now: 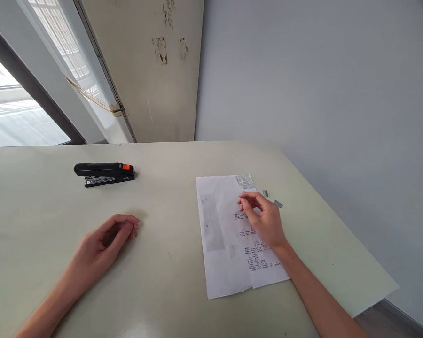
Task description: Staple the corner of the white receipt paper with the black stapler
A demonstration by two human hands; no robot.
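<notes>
My left hand (102,246) rests on the table at the left, its thumb and fingertips brought together. Nothing shows between them. Over the printed paper sheets (218,277) is my right hand (262,218), fingers curled and thumb against the index finger, with no object visible in its grip. The sheets lie flat and overlap, with small dark print on their right part; the hand and forearm cover some of it. Beyond my left hand, a black stapler (104,174) with an orange patch lies on its side. Just right of my right hand are two small grey staple strips (265,193).
The pale table (169,291) ends in a slanted edge on the right, beside a grey wall (303,84). Behind the table stand a stained beige panel (158,94) and, at the far left, a window (17,108). A cream-coloured handle (91,97) sticks out there.
</notes>
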